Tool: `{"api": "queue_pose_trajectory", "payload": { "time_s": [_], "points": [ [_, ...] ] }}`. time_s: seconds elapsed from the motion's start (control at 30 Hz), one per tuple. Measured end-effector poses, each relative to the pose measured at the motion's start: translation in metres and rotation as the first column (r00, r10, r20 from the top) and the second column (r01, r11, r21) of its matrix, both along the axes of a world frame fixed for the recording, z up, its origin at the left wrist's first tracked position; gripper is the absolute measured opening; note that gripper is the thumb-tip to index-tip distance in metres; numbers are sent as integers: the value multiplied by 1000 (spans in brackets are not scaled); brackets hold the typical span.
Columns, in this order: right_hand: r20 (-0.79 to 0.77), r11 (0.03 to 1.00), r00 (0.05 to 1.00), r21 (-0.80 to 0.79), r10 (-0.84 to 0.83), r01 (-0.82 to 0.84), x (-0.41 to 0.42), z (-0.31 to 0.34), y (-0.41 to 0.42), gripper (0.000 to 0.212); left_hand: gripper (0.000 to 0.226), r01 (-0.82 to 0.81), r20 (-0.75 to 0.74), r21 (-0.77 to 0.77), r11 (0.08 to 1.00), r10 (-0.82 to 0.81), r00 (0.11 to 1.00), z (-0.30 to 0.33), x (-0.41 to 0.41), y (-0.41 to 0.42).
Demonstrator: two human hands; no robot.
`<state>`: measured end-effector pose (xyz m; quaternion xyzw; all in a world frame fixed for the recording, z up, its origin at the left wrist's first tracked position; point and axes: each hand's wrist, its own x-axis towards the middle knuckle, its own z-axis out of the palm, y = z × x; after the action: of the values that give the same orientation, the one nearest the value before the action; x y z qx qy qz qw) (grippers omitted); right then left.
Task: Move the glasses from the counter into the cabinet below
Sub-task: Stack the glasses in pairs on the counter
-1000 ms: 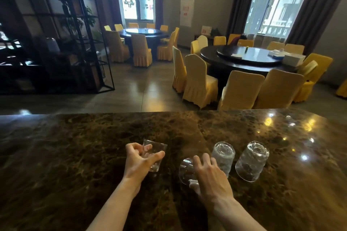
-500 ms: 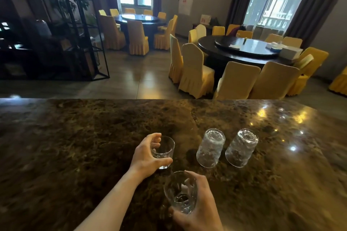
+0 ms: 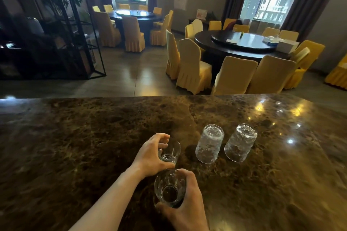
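The table looks like polished stone, dark brown with lighter mottled veining, glossy enough to throw back bright spots of light near its far right edge. The two upturned glasses standing on it are clear glass with a pebbled, textured wall. The glass in the left hand's grip is clear and smooth-sided with a thick base. The glass in the right hand's grip is clear too; its wall may be faintly patterned, though blur makes that hard to tell. Beyond, the chairs wear matt yellow cloth covers, and the floor has a dull sheen.
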<state>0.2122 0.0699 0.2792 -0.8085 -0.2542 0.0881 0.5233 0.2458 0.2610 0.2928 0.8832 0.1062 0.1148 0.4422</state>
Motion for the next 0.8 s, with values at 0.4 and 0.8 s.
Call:
{"api": "queue_pose_trajectory", "payload": {
  "time_s": [0.4,0.8],
  "points": [
    [-23,999,999,-41,-30,29,6,-15,2,92,91,-1,10,44,999,1,1000,-7,-1,4],
    [-68,998,997,-61,23,-28,11,-7,1,95,97,47,-22,62,997,-45,999,-4,-3,6]
  ]
}}
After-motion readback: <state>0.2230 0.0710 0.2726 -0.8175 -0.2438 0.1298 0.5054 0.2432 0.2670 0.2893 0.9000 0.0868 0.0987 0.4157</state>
